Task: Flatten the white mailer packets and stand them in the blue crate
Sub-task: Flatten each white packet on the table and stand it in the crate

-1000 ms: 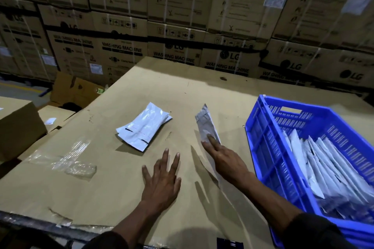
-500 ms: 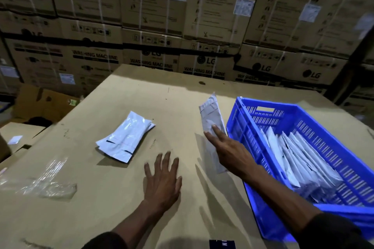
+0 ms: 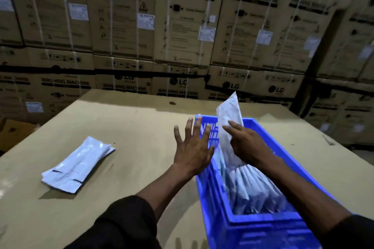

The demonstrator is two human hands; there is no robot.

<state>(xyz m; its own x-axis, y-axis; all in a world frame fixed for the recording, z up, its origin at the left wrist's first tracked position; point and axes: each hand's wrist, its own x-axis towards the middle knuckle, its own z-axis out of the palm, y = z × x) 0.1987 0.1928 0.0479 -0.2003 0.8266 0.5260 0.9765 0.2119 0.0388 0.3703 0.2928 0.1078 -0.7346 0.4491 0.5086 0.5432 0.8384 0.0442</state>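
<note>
A white mailer packet [image 3: 229, 127] is being held upright by the right hand [image 3: 245, 145], pinched low on its body with the forefinger laid along its face, above the far end of the blue crate [image 3: 253, 226]. Whether its lower edge is already being rested among the filed packets cannot be told. The left hand [image 3: 192, 147] is being held with fingers spread and straight, nothing in it, at the crate's left rim; contact with the rim cannot be made out.

A row of standing packets [image 3: 255, 188] is being kept on edge inside the crate, so much of the filing is judged done. A small stack of packets [image 3: 78, 164] is being left flat on the cardboard tabletop [image 3: 131, 127], well apart from the crate; these are judged to be what remains to be flattened and stood.
</note>
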